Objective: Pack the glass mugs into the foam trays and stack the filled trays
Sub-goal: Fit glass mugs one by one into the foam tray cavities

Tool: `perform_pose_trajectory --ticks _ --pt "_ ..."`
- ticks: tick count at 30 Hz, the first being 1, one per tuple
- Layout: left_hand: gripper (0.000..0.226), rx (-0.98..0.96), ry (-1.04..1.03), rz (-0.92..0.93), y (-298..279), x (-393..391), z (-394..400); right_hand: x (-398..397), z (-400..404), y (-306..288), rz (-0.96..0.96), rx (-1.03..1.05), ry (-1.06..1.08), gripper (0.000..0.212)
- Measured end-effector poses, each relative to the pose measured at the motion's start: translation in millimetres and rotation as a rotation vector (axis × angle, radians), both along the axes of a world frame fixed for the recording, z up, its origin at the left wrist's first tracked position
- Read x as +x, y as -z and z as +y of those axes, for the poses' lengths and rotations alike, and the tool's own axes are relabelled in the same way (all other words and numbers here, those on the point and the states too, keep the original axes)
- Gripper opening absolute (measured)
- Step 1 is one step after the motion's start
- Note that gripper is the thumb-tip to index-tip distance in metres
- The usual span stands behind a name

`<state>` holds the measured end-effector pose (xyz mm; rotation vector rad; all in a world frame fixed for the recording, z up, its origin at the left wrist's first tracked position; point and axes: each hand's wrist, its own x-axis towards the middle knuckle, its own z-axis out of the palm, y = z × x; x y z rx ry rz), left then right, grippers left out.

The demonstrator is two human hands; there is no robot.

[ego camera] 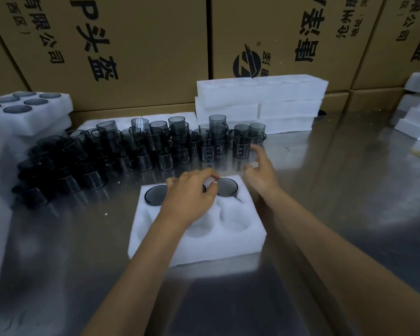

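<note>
A white foam tray lies on the steel table in front of me. Its back row holds dark glass mugs: one at the back left and one at the back right; the middle pocket is hidden under my hand. The front pockets are empty. My left hand rests over the back middle pocket, its fingers curled down at the rim of the right mug. My right hand hovers beyond the tray's right corner, fingers spread and holding nothing. Several smoky glass mugs stand stacked in rows behind the tray.
A filled foam tray sits on a stack at the far left. Empty foam trays are piled at the back centre, more foam at the right. Cardboard boxes wall off the back of the steel table.
</note>
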<state>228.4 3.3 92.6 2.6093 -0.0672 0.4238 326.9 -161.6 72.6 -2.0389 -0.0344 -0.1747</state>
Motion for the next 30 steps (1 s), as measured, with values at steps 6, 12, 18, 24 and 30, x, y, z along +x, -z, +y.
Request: perform_pose_trajectory --ticks 6,12,18,24,30 --pt "0.024 0.006 0.020 -0.010 1 0 1 51 -5 11 -0.043 -0.338 -0.039 0.072" --pt "0.021 0.006 0.015 -0.004 1 0 0 62 -5 24 -0.216 -0.293 0.027 0.035" --pt "0.022 0.001 0.020 -0.001 0 -4 -1 50 -8 27 -0.306 -0.134 -0.008 0.021" --pt "0.028 -0.025 0.028 0.001 -3 -7 -1 20 -21 32 -0.214 0.195 0.004 0.027" --pt "0.030 -0.425 0.024 -0.154 -4 -14 3 -36 -35 29 -0.135 0.570 0.065 0.059"
